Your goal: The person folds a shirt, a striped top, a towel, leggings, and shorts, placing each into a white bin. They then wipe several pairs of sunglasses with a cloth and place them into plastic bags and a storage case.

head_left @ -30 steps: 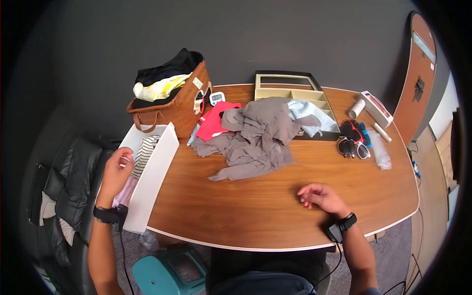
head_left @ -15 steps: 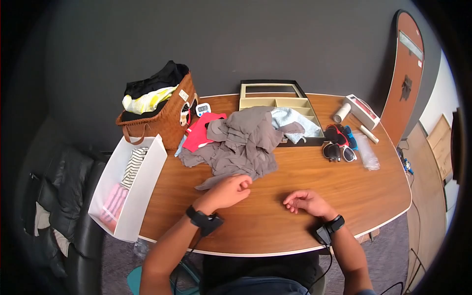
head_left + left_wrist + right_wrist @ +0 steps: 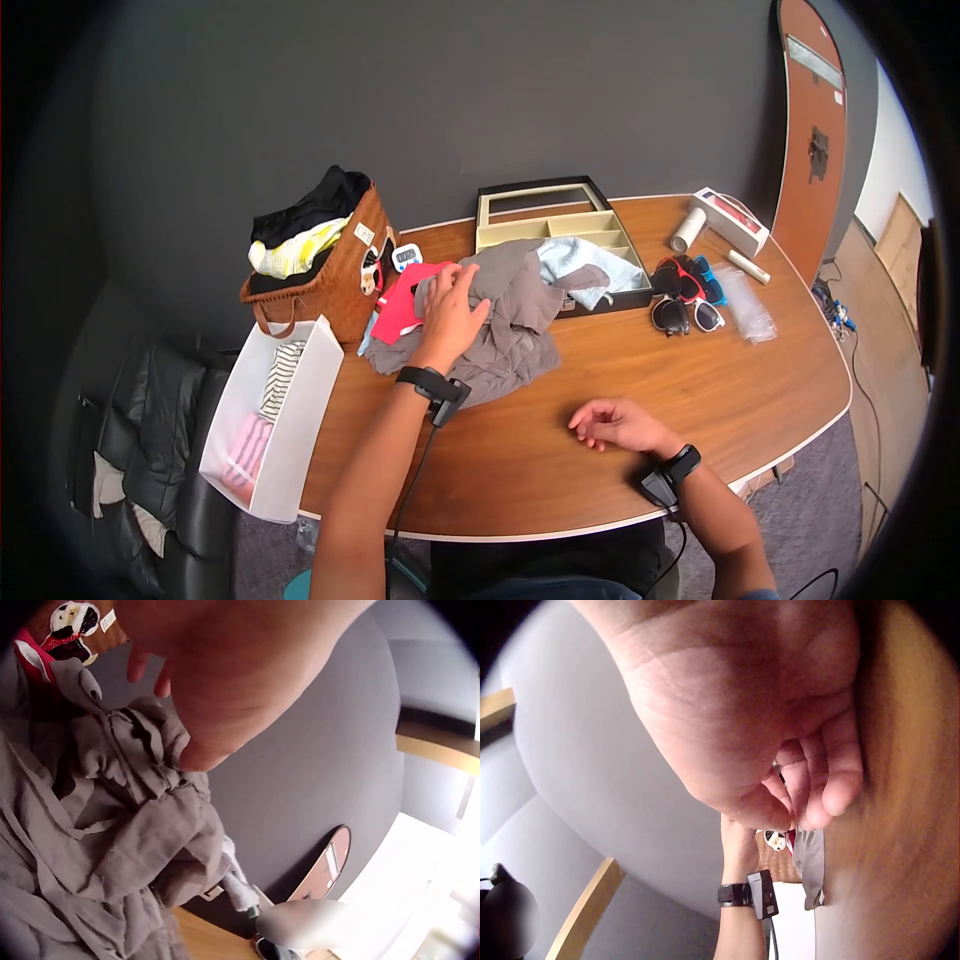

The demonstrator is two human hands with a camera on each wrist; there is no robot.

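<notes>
The grey cloth (image 3: 518,300) lies in a rumpled heap at the centre of the head view, on the wooden table (image 3: 520,480). Over its left part is the left hand (image 3: 453,322), fingers mostly straight and somewhat spread, gripping nothing that can be seen; in the left wrist view its thumb overlaps the folds, but whether it touches them I cannot tell. The right hand (image 3: 622,425), lower and right of centre, is near the tabletop with its fingers loosely bent and nothing in them. A red cloth (image 3: 402,305) pokes out at the heap's left edge, just beside the brown basket (image 3: 345,275) at middle left, which is stuffed with black cloth (image 3: 325,200) and yellow-and-white cloth (image 3: 298,252). A small timer (image 3: 406,257) is by the basket's right side. At lower left, the white box (image 3: 300,430) holds a striped cloth (image 3: 282,380) and a pink one. Behind the heap, the divided case (image 3: 510,236) has its lid up, with a pale blue cloth (image 3: 568,262) across its front. Farther right are several sunglasses (image 3: 690,290), a plastic sleeve (image 3: 745,305), a white roll (image 3: 687,230) and a carton (image 3: 735,222).
</notes>
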